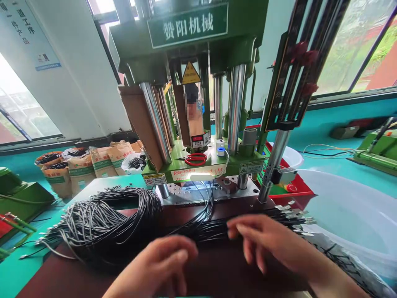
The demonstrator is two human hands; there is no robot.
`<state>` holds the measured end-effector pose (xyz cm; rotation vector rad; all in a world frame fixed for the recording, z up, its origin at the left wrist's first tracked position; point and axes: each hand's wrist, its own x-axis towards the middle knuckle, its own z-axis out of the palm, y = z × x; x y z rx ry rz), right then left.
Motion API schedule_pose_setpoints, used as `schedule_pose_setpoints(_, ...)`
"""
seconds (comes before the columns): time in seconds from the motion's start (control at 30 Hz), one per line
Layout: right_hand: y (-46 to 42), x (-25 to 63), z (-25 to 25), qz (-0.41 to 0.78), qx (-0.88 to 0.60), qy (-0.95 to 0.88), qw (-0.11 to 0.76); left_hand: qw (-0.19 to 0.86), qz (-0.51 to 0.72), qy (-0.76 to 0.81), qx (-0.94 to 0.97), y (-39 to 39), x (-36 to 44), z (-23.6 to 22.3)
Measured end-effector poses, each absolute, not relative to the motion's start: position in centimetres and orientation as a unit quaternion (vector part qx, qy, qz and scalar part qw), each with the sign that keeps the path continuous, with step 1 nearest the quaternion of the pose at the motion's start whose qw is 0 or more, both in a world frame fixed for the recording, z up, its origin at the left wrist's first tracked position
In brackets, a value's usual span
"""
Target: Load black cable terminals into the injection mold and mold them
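Observation:
My left hand (158, 265) hovers low at the front over the dark work surface (217, 269), its fingers curled loosely with nothing visible in them. My right hand (266, 242) reaches across a row of black cables (211, 227) that lie in front of the green press machine (198, 103); its fingers are spread and point down at the cables. A big looped bundle of black cables with metal ends (102, 219) lies to the left of my left hand. A few cables run up into the mould plate (204, 190) under the press.
Red-handled scissors (195, 159) lie on the machine's green ledge. A large white plastic tub (350, 215) stands at the right. Brown paper sacks (80, 167) line the floor at the back left. More green equipment sits at the far left and far right.

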<state>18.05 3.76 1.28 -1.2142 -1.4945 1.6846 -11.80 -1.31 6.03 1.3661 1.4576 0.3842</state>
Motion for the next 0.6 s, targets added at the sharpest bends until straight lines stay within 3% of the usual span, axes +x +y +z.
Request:
schedule_pose_setpoints(0.07, 7.7, 15.4, 2.5, 0.653, -0.455, -0.434, 0.422, 0.605, 0.293, 0.537, 0.509, 1.9, -9.8, 6.9)
schedule_pose_setpoints(0.17, 12.6, 12.3, 2.7, 0.653, -0.475, -0.321, 0.495, 0.663, 0.407, 0.486, 0.398, 6.6, -7.4, 7.1)
schedule_pose_setpoints(0.33, 15.5, 10.6, 1.2, 0.673, -0.463, -0.316, 0.483, 0.686, 0.454, 0.508, 0.253, 11.3, -5.4, 5.2)
schedule_pose_setpoints(0.6, 14.3, 11.1, 1.8, 0.727, -0.418, -0.338, 0.426, 0.700, 0.435, 0.504, 0.258, 12.8, -4.4, 4.3)
